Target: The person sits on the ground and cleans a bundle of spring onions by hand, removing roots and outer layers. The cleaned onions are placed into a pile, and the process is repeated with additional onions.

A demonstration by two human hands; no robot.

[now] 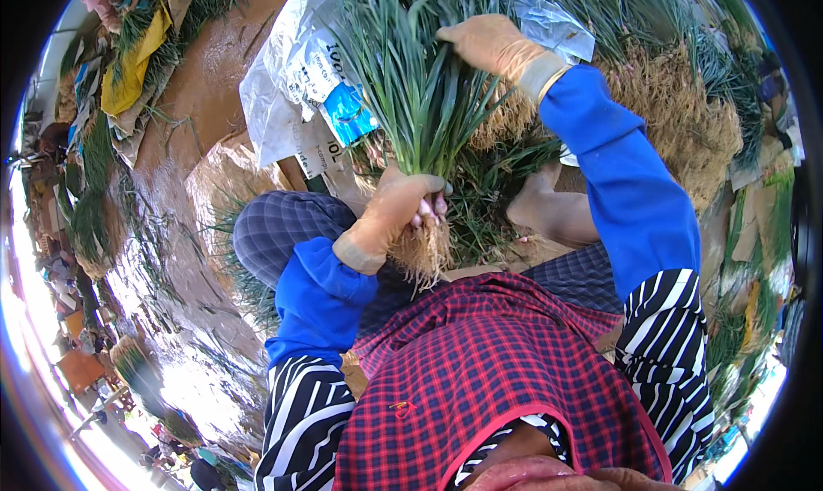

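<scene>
My left hand (402, 202), in a tan glove, grips a bunch of long green onions (418, 131) just above the bulbs. The pinkish bulbs (429, 208) and pale stringy roots (424, 250) hang out below my fist, over my lap. The leaves fan upward, away from me. At their right side is my right hand (485, 44), gloved too, with curled fingers against the leaves. Its fingertips are partly hidden, so whether it pinches a leaf cannot be told. Beneath the leaves lies a white printed plastic sack (283, 99).
A big heap of rooted onions (675, 118) lies at the right. Loose green leaves (495, 195) cover the ground between my legs, beside a bare foot (540, 202). Brown paper (225, 182) lies on the wet floor (212, 67). A yellow sack (135, 67) is at upper left.
</scene>
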